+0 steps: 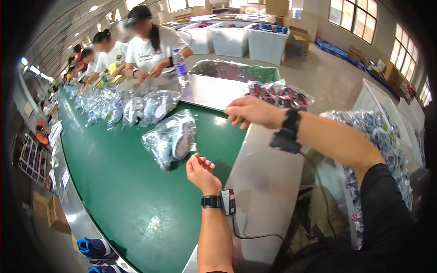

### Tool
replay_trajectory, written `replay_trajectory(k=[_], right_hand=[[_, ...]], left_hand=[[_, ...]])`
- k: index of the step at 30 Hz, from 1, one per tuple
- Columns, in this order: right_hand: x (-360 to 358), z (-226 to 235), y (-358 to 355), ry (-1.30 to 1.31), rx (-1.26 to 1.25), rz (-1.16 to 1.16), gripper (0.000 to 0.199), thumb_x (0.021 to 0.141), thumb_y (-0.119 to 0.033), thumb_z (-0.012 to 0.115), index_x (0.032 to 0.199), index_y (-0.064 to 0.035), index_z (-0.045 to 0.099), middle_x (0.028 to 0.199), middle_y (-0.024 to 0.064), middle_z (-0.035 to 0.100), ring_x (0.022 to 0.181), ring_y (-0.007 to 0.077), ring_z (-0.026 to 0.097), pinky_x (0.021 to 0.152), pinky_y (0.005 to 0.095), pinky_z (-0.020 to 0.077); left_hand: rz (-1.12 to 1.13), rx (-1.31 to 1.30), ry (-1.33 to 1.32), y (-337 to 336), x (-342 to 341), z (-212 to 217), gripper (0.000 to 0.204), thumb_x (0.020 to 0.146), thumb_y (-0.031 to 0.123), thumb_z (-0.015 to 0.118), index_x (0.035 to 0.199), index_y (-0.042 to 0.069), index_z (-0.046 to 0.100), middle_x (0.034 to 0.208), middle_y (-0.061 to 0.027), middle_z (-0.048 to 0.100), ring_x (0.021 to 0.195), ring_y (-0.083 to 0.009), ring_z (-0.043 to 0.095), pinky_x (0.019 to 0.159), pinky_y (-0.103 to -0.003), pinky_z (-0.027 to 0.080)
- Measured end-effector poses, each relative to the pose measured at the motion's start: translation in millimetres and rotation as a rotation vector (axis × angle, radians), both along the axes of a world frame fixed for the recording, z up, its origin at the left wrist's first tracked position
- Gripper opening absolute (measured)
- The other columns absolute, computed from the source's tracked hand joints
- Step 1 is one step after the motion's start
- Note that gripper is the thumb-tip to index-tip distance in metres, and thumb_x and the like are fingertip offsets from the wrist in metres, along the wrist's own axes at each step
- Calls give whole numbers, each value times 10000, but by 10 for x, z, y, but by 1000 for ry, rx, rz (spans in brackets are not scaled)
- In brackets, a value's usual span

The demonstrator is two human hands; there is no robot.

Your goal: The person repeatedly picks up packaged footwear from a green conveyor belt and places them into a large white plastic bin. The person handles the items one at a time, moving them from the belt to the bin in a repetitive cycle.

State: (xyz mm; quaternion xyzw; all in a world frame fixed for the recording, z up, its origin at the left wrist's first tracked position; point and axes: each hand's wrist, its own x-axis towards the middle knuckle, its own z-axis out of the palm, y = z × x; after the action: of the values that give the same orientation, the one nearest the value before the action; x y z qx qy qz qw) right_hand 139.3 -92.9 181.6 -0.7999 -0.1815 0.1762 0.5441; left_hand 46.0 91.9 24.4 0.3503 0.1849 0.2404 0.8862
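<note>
A clear plastic bag with pale shoes (175, 139) lies on the green conveyor belt (132, 200). Just below its near right corner is my left hand (201, 172), palm partly turned up, fingers loosely curled and holding nothing visible. My right hand (250, 112) hovers over the belt's right edge, fingers bent downward and a little apart, with nothing seen in them. Black straps with small devices circle both wrists. Beyond my right hand sit bagged dark shoes with red trim (282, 96).
More bagged shoes (157, 105) line the belt's far side, where several people work. A purple-labelled bottle (180, 68) stands on the metal ledge (214, 88). To the right, a large bin holds bagged shoes (382, 136). Blue shoes (93, 248) rest at lower left.
</note>
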Motion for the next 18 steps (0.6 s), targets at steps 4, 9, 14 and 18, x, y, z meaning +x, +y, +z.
replay_trajectory(k=[4, 9, 14, 18], right_hand=[[469, -735, 880, 27, -120, -52, 553, 936, -474, 634, 1198, 12, 601, 976, 68, 608, 776, 138, 561, 650, 298, 512], [675, -1433, 1578, 44, -183, -144, 1073, 841, -648, 642, 1455, 163, 300, 1418, 342, 483, 1338, 389, 492, 1109, 405, 397], [757, -1520, 1909, -55, -202, -257, 903, 745, -587, 771, 1192, 168, 554, 1175, 291, 642, 1083, 349, 654, 911, 395, 521], [769, -1363, 1865, 182, -89, -205, 459, 687, -343, 862, 798, 73, 701, 851, 155, 698, 767, 216, 665, 678, 367, 524]], left_hand=[[66, -221, 73, 121, 86, -113, 202, 1045, 238, 482, 1031, 54, 565, 776, -3, 535, 633, -94, 484, 533, -248, 420], [40, -302, 62, 136, 103, -159, 214, 1046, 266, 487, 1039, 71, 575, 782, 4, 555, 653, -100, 508, 543, -255, 430], [62, -398, 89, 134, 101, -167, 258, 1051, 285, 479, 1074, 47, 575, 791, -3, 573, 670, -112, 549, 627, -284, 498], [40, -458, 104, 192, 94, -226, 330, 1051, 348, 463, 1079, 38, 572, 828, -27, 581, 737, -153, 571, 709, -314, 526]])
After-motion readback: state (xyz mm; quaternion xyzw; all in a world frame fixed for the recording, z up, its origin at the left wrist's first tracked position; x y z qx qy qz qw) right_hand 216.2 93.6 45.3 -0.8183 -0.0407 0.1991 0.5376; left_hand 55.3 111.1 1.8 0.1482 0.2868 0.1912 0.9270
